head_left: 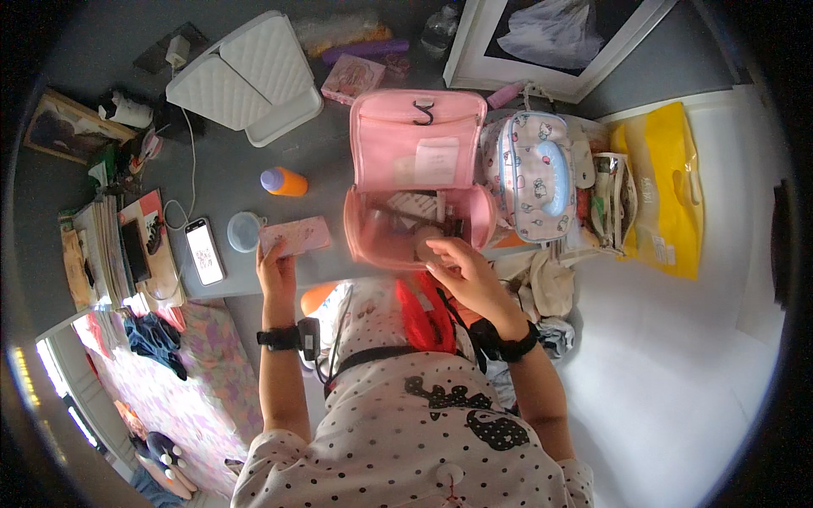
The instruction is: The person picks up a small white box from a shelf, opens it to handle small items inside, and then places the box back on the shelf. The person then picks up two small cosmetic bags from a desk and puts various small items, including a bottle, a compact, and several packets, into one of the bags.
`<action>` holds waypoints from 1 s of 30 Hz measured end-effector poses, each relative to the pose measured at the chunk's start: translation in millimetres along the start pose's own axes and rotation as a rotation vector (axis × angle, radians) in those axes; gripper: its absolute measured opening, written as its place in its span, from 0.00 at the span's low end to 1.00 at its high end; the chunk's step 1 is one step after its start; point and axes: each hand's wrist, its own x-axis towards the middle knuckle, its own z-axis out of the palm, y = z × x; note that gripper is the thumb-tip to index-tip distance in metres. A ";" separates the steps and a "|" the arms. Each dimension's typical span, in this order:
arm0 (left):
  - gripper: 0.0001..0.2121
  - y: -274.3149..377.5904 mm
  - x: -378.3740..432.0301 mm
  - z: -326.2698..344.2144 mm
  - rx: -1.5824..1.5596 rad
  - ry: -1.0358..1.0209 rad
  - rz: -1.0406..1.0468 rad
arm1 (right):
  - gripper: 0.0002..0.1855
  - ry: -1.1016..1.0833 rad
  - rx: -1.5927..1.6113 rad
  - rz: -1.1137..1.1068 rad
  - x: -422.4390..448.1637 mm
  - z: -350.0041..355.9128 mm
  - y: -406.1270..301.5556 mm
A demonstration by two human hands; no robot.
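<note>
My left hand (277, 274) grips a flat pink patterned case (296, 236) by its near left end, above the desk's front edge. A pink zip toiletry bag (417, 143) stands unzipped in front of me, its lid raised with a dark hanging hook inside. Over the bag's near right rim is my right hand (469, 270), thumb and fingers slightly parted. By these fingertips shows a blurred round pale item (429, 244); whether I hold it is unclear. Deeper in the bag lie a white patterned piece (416, 206) and dark items, partly hidden.
Left of the bag are an orange bottle with a lilac cap (284, 181), a clear round container (245, 231) and a lit phone (204, 251) on a cable. A patterned pouch (537, 176) stands close on the right, before a yellow plastic bag (660, 190). White quilted panels (254, 76) lean behind.
</note>
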 end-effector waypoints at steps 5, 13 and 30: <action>0.17 -20.9 10.9 -6.2 0.097 0.141 -0.007 | 0.17 0.063 -0.219 -0.120 22.1 20.4 21.6; 0.24 -19.1 10.1 -19.3 1.374 0.136 0.225 | 0.17 0.056 -0.839 -0.102 42.7 46.0 41.2; 0.20 17.5 -68.2 125.1 1.672 -0.702 1.051 | 0.09 0.027 -0.023 -0.226 -4.3 8.6 -18.7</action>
